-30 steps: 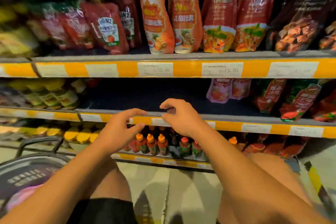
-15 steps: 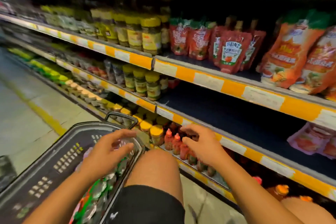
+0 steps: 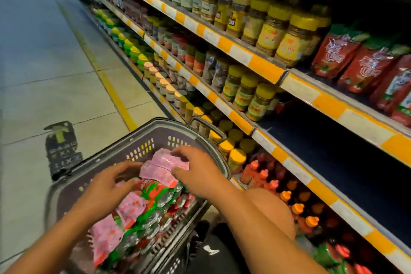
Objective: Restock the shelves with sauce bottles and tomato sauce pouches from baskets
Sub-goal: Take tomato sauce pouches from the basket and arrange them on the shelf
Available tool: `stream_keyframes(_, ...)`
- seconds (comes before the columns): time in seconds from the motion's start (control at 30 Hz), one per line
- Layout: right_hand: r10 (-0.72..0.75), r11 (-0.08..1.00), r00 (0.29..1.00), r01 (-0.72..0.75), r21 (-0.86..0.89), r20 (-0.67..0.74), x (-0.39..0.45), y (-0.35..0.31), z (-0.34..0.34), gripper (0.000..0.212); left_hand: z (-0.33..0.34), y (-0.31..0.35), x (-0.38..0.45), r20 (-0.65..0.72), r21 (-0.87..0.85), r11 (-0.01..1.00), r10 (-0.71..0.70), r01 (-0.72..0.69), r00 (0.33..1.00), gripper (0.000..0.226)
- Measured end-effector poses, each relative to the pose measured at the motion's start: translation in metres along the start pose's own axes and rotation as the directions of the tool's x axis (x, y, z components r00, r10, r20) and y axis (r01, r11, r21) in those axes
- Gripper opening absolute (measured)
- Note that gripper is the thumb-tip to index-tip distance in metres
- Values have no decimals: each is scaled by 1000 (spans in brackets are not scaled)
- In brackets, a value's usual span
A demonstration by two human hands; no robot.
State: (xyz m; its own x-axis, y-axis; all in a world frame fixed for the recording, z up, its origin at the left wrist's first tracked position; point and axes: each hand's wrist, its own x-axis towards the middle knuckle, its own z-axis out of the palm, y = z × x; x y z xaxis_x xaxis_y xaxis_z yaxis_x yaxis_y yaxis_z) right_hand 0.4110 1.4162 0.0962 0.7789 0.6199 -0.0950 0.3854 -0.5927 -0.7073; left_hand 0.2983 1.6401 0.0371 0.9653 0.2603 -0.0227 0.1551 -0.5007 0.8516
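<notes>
- We see our right hand [image 3: 195, 173] grasping pink pouches [image 3: 165, 168] in the basket [image 3: 142, 140].
- Our left hand's [image 3: 111, 187] curled fingers hide its grip; we cannot tell.

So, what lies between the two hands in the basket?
Pink pouches, in the head view: the left hand and right hand touch them from either side.

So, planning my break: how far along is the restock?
Early to midway. Done: red pouches stand on the upper shelf. In hand: left hand and right hand gather pink pouches in the basket. Left: the basket's pouches; the dark shelf is mostly bare.
</notes>
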Motion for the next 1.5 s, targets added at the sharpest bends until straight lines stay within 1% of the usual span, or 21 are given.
stream_keyframes(0.1,60,998,994,-56,-41,96,13,-2,31,44,-10,-36,-6,-54,79,994,-77,81,996,33)
stream_keyframes(0.2,92,995,982,-87,-37,164,26,-6,57,46,-14,-69,-8,-39,111,981,-153,157,987,38)
stream_keyframes(0.3,51,999,982,-50,-10,184,42,-19,78,44,-11,-89,-9,-51,118,965,-231,235,972,42)
stream_keyframes(0.4,47,999,977,-52,16,209,56,-25,95,44,-2,-99,-10,-46,150,936,-316,319,948,44)
stream_keyframes(0.47,88,996,974,-90,0,207,58,-16,106,42,5,-104,-11,-19,206,909,-367,363,930,46)
stream_keyframes(0.53,166,986,960,-163,-31,224,51,3,115,35,12,-110,-14,26,295,870,-421,395,907,46)
stream_keyframes(0.6,249,969,931,-239,-69,266,43,22,120,26,20,-120,-19,64,397,830,-452,393,890,44)
stream_keyframes(0.63,273,962,921,-261,-79,278,43,29,121,25,24,-124,-23,81,446,805,-472,392,878,43)
stream_keyframes(0.7,278,961,920,-265,-82,275,47,38,123,31,30,-130,-29,124,522,755,-528,397,840,46)
stream_keyframes(0.77,279,960,915,-261,-100,291,50,40,123,39,38,-130,-34,160,562,728,-562,393,812,46)
stream_keyframes(0.87,307,951,870,-263,-165,386,50,42,129,49,55,-126,-39,229,640,677,-620,365,750,49)
stream_keyframes(0.93,300,954,845,-253,-164,443,51,41,135,54,68,-126,-43,226,695,631,-647,345,728,54)
stream_keyframes(1.0,269,963,835,-227,-144,480,52,36,140,55,76,-125,-44,193,734,590,-655,336,731,60)
stream_keyframes(1.07,244,970,825,-205,-132,510,54,30,146,56,76,-124,-42,161,748,565,-665,349,730,64)
stream_keyframes(1.13,244,970,811,-202,-136,532,56,28,153,59,74,-124,-39,146,738,559,-679,378,720,66)
stream_keyframes(1.23,283,959,764,-219,-180,580,59,31,159,68,73,-128,-35,128,719,562,-686,409,717,65)
stream_keyframes(1.3,301,954,736,-226,-199,607,61,35,160,67,73,-133,-34,111,717,553,-692,425,714,67)
stream_keyframes(1.4,305,952,719,-241,-188,624,65,41,161,65,74,-137,-32,95,707,540,-712,457,696,71)
stream_keyframes(1.5,309,951,713,-244,-191,630,69,44,167,70,77,-135,-29,81,699,528,-728,482,681,70)
